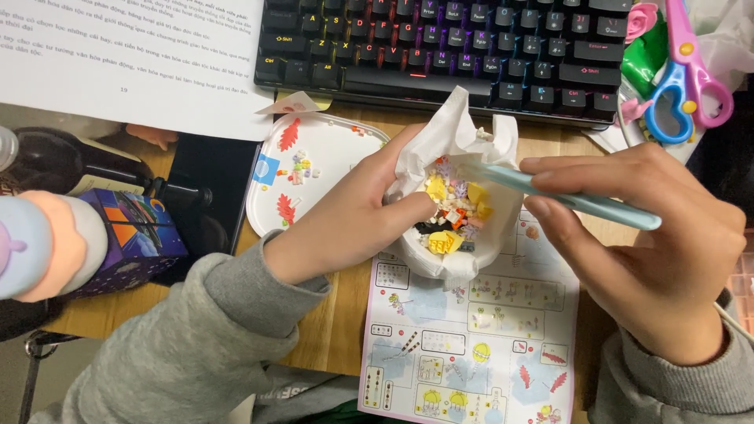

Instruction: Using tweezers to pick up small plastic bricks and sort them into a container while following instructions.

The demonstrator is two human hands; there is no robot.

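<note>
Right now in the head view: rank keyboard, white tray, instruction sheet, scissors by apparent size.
1. keyboard, though cut off by the frame's top edge.
2-3. instruction sheet and white tray: close; the sheet looks a bit larger, but hands and the frame edge cover parts of both.
4. scissors, smallest.

Bowl (471, 255) sits mid tabletop (338, 330), on the top edge of the instruction sheet (471, 345). Tissue (452, 133) lines the bowl, bricks (455, 212) lie in it. My left grip (357, 212) is on the bowl's left side, thumb over the rim. My right grip (652, 259) is right of the bowl, its tool (565, 196) reaching left over the bricks. Tray (306, 169) left of the bowl, few bricks on it. Keyboard (448, 47) behind both. Paper (133, 63) back left, scissors (683, 78) back right. Box (133, 235) far left.
</note>
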